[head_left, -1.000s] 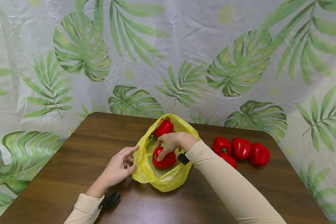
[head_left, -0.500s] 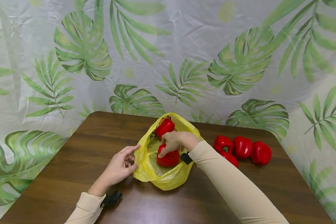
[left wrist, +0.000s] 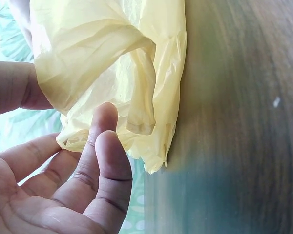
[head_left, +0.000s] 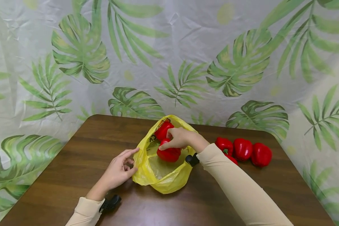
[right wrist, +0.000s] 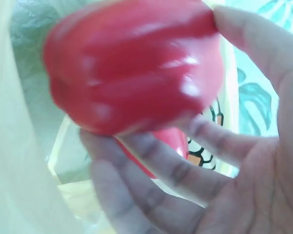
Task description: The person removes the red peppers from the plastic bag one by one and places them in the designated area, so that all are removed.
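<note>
Ahead of you, a pale grey, creased, slightly shiny sheet [head_left: 180,44] fills the background, printed with large green leaves [head_left: 83,51] and faint yellow spots [head_left: 225,13]. Before it you have a dark brown wood-grain surface [head_left: 82,153] with rounded far corners, and you can see a soft light reflection [head_left: 155,212] on its near part.

This is looking like an indoor recording corner; the views are leaving open whether in a home or a studio. A pale grey, leaf-printed sheet [head_left: 169,56] is hanging as a backdrop (creases are running through it, unlike a papered wall), a brown wood-grain table [head_left: 82,160] is standing in front, and two black wrist cameras [head_left: 110,203] are betraying the recording.
</note>
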Motion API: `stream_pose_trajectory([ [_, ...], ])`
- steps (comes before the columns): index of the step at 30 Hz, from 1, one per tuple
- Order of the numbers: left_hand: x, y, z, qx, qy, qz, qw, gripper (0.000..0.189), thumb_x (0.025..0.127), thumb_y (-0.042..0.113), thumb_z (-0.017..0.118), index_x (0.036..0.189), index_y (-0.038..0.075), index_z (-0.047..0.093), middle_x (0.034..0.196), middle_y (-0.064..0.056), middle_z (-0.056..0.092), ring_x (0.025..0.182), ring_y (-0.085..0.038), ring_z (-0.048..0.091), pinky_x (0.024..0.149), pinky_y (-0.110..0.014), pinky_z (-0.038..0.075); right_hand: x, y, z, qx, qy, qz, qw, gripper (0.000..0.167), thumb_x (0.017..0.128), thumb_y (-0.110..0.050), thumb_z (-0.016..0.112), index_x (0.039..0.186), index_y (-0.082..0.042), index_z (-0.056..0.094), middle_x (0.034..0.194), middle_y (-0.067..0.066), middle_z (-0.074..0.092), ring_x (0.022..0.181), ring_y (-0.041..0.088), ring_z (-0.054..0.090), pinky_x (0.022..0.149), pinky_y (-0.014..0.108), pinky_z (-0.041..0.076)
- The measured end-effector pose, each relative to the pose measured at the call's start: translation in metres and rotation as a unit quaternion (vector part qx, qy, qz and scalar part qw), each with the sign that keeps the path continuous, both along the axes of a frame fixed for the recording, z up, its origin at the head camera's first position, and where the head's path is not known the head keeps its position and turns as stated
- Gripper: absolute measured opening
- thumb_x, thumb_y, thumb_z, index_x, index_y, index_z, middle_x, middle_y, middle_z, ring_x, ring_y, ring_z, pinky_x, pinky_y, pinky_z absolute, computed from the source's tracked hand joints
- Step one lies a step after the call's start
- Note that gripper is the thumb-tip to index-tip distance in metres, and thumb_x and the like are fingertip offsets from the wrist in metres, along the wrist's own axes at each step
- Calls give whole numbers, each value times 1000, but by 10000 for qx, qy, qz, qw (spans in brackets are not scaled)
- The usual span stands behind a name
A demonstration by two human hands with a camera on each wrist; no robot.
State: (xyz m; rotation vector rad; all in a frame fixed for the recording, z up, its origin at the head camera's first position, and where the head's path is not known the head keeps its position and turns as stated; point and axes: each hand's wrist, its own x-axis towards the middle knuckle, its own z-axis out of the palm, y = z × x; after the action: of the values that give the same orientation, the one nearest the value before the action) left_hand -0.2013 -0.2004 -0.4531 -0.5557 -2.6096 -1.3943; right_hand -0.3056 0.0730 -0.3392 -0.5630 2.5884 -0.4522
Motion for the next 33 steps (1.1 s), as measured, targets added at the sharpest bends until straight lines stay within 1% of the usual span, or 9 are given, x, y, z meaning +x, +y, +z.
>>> stream_pose_trajectory([
  [2, 0, 1, 0, 7, -1, 6, 10000, 67, 88, -2, 78, 152, 2, 58, 142, -17, 65, 91, -7, 68, 63, -23, 54, 0, 4, 0, -148, 160, -77, 9997, 59, 93, -57, 76, 124, -9, 59, 104, 5, 67, 76, 16, 62, 69, 28, 54],
  [4, 0, 2, 0, 6, -1, -2, 10000, 67, 88, -2, 77, 152, 2, 58, 142, -17, 64, 90, -6, 67, 63, -23, 54, 0, 7, -1, -306, 317, -140, 9989, 61, 94, -58, 74, 125, -8, 58, 101, 5, 68, 77, 17, 63, 70, 28, 54],
  [8, 1, 2, 0, 0, -39, 1, 10000, 67, 88, -3, 77, 153, 2, 58, 143, -17, 64, 90, -5, 67, 63, -23, 54, 2, 11, -3, -622, 559, -318, 9960, 59, 94, -60, 73, 119, -10, 57, 91, 4, 66, 72, 15, 59, 69, 28, 51],
  [10, 1, 1, 0, -4, -36, -17, 10000, 67, 89, -3, 76, 153, 2, 57, 143, -17, 64, 90, -4, 67, 63, -23, 54, 3, 13, -4, -740, 628, -406, 9945, 58, 93, -61, 73, 117, -11, 56, 89, 4, 66, 70, 15, 57, 67, 28, 50],
  [17, 1, 1, 1, 59, -76, -53, 9999, 67, 89, -3, 76, 153, 2, 57, 141, -17, 64, 89, -4, 68, 62, -22, 53, 10, 21, 0, -1070, 594, -829, 9890, 61, 92, -65, 72, 122, -13, 58, 106, 6, 71, 77, 19, 63, 69, 31, 53],
  [24, 0, 2, 0, 49, -69, -27, 10000, 68, 88, -4, 76, 153, 2, 57, 141, -17, 64, 89, -3, 67, 63, -23, 54, 15, 36, 2, -1309, 734, -986, 9837, 60, 94, -65, 69, 124, -14, 59, 95, 6, 69, 77, 20, 61, 69, 32, 52],
  [28, 0, 2, -1, 46, -89, -21, 9999, 68, 88, -4, 76, 153, 3, 58, 143, -16, 64, 90, -4, 67, 64, -23, 55, 21, 46, 3, -1550, 675, -1129, 9791, 61, 94, -66, 69, 122, -13, 59, 92, 7, 67, 76, 21, 60, 67, 32, 51],
  [31, 0, 2, -1, 51, -98, -24, 9999, 68, 88, -4, 76, 153, 3, 57, 144, -16, 64, 91, -5, 67, 64, -23, 55, 26, 53, 2, -1706, 608, -1250, 9755, 61, 94, -67, 69, 121, -13, 57, 92, 8, 68, 75, 22, 62, 68, 33, 52],
  [33, 0, 2, -1, 57, -97, -34, 9999, 68, 88, -4, 76, 153, 3, 57, 144, -16, 64, 91, -5, 68, 64, -23, 55, 28, 58, 1, -1793, 603, -1357, 9725, 62, 94, -67, 70, 120, -13, 57, 95, 8, 69, 76, 23, 65, 70, 36, 56],
])
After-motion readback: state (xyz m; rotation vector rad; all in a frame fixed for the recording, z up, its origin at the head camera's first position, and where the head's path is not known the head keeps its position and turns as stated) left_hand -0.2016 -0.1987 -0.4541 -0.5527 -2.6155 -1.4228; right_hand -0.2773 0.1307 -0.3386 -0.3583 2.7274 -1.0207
